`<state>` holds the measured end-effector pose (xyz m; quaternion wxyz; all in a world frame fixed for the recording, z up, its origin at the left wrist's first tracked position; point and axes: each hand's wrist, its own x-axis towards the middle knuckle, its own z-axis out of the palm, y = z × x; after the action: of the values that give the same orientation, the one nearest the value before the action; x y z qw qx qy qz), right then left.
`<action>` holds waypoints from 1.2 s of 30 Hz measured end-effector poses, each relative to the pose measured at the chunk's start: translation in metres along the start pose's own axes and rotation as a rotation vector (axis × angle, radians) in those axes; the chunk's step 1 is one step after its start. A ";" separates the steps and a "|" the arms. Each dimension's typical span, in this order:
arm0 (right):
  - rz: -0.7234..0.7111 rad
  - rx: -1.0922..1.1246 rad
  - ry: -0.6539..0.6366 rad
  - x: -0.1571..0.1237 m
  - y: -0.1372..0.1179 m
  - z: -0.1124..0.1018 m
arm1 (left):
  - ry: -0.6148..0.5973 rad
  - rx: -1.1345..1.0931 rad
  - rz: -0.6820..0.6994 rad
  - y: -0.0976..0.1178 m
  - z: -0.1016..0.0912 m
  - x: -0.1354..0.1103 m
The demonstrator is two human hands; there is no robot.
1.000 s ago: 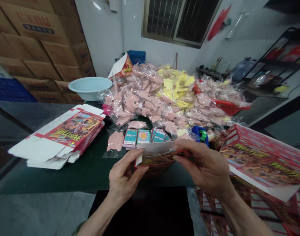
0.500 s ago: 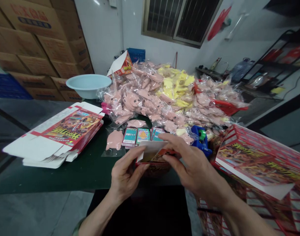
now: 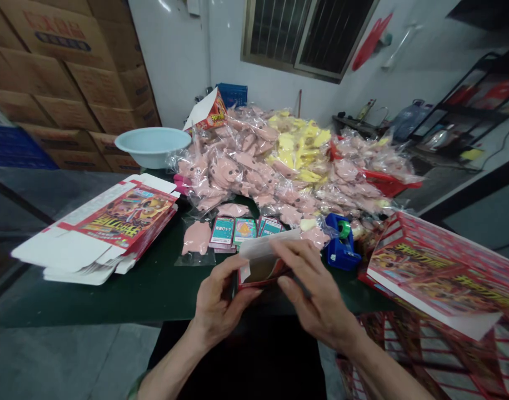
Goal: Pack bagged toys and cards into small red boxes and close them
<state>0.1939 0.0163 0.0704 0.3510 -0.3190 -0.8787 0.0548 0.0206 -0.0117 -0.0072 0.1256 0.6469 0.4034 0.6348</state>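
Both hands hold a small red printed carton [image 3: 260, 269] over the near edge of the dark green table [image 3: 154, 289]. My left hand [image 3: 219, 303] grips its left end, thumb on the flap. My right hand [image 3: 317, 294] is curled over its right side, fingers pressing on the white top flap [image 3: 267, 246]. Just beyond the carton lie a few teal and pink cards [image 3: 241, 229] and a flat pink bagged piece [image 3: 196, 238].
A stack of flat unfolded cartons [image 3: 100, 228] lies at left, a pale blue bowl [image 3: 152, 145] behind it. A large heap of pink and yellow bagged toys [image 3: 288, 161] fills the middle. A blue tape dispenser [image 3: 340, 244] and piled red boxes [image 3: 442, 272] sit at right.
My right hand has slid left and nearer along the carton, over its top flap. The carton has tipped so its open end shows. My left hand has kept its hold.
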 end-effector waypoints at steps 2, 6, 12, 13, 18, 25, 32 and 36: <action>0.035 0.138 0.065 -0.002 0.004 -0.009 | -0.019 0.001 -0.029 0.002 -0.001 0.002; 0.132 0.159 0.113 0.007 0.012 -0.031 | -0.070 -0.021 0.007 0.007 0.000 0.009; 0.069 0.122 -0.132 0.023 0.010 -0.049 | -0.107 -0.018 0.036 0.010 0.000 0.014; 0.045 0.070 -0.122 0.023 0.006 -0.047 | -0.111 -0.002 0.043 0.010 -0.001 0.014; 0.062 -0.006 -0.090 0.013 -0.011 -0.021 | -0.099 0.009 0.058 0.006 -0.003 0.010; 0.142 0.204 -0.150 0.011 0.008 -0.034 | -0.092 -0.127 0.002 -0.003 -0.001 0.003; 0.264 0.196 0.245 -0.001 0.003 -0.044 | -0.398 0.225 0.053 0.018 -0.011 0.018; 0.186 0.090 0.368 -0.014 -0.004 -0.037 | -0.444 0.401 0.058 0.033 -0.014 0.027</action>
<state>0.2233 0.0000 0.0912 0.5131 -0.3873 -0.7631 0.0670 0.0166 -0.0194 0.0371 0.0623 0.7932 0.4647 0.3886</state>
